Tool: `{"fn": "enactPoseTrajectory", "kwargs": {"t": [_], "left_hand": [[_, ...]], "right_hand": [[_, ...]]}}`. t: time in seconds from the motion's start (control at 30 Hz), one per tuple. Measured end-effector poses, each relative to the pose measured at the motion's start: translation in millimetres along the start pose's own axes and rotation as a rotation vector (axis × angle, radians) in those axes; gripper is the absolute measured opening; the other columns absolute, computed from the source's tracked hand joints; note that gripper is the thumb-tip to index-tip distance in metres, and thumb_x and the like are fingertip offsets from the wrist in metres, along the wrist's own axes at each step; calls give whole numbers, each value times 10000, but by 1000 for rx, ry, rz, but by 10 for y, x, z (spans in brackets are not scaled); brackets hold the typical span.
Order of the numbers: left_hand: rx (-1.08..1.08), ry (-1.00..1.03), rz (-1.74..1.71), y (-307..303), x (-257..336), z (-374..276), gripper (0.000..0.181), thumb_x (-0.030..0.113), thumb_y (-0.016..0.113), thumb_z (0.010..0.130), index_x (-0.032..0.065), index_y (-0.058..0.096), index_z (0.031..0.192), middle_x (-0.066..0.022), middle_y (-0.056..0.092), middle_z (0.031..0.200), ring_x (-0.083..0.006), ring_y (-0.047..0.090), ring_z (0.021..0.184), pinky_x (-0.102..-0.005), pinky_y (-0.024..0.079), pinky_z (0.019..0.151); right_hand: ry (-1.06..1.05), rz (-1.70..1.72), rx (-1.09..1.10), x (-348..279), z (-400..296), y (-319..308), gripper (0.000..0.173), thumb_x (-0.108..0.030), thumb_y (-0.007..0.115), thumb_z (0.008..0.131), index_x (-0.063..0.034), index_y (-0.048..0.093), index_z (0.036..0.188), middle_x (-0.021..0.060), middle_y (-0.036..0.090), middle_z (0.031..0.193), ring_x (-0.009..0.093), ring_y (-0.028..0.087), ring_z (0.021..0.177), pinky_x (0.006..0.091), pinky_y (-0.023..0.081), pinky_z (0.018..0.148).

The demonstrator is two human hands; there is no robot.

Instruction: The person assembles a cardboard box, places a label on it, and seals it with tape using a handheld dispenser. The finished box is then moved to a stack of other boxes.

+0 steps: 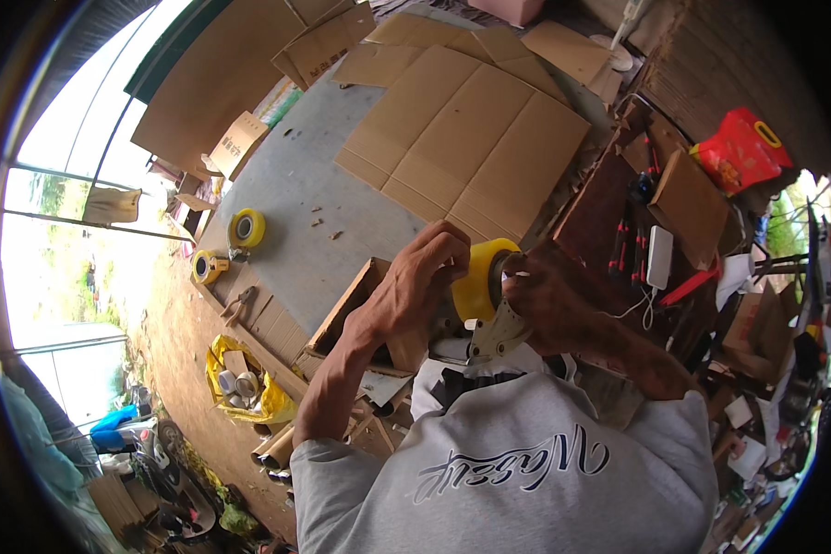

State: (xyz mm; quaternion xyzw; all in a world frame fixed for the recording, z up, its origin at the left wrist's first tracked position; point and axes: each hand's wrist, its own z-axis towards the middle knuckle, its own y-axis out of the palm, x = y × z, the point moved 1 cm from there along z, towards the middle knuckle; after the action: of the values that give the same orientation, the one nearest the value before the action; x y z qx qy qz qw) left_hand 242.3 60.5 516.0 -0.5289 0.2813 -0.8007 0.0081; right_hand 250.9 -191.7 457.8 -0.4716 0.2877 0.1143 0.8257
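A roll of yellow packing tape (476, 282) sits on a metal tape dispenser (496, 335) close in front of my chest. My right hand (552, 294) grips it from the right, with fingers at the roll's core. My left hand (415, 273) is bent in with curled fingers against the roll's left edge; whether it pinches the tape is hidden. Beneath my left forearm stands an open cardboard box (346, 307). Flattened cardboard (464, 131) lies beyond my hands on the grey tabletop (298, 180).
At the table's left edge are another yellow tape roll (247, 228), a tape dispenser (209, 266) and pliers (239, 305). A yellow bag (277, 398) holds used tape cores. To the right lie red-black hand tools (620, 246), a white power bank (659, 257) and a red bag (742, 152).
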Motion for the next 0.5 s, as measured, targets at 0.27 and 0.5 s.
{"fn": "enactPoseTrajectory", "kwargs": {"t": [0.27, 0.5], "left_hand": [[6, 55, 154, 109, -55, 3, 220, -99, 619, 866, 23, 479, 983, -146, 565, 899, -363, 570, 796, -429, 502, 714], [-65, -87, 154, 75, 133, 15, 230, -109, 641, 876, 7, 478, 990, -175, 573, 891, -384, 585, 777, -435, 503, 699]], "right_hand": [[19, 15, 26, -35, 23, -51, 403, -84, 822, 607, -10, 573, 915, 143, 616, 922, 444, 608, 1110, 505, 472, 1077], [201, -94, 164, 9, -28, -186, 525, -316, 949, 633, 9, 633, 898, 204, 680, 1009, 430, 651, 1098, 490, 521, 986]]}}
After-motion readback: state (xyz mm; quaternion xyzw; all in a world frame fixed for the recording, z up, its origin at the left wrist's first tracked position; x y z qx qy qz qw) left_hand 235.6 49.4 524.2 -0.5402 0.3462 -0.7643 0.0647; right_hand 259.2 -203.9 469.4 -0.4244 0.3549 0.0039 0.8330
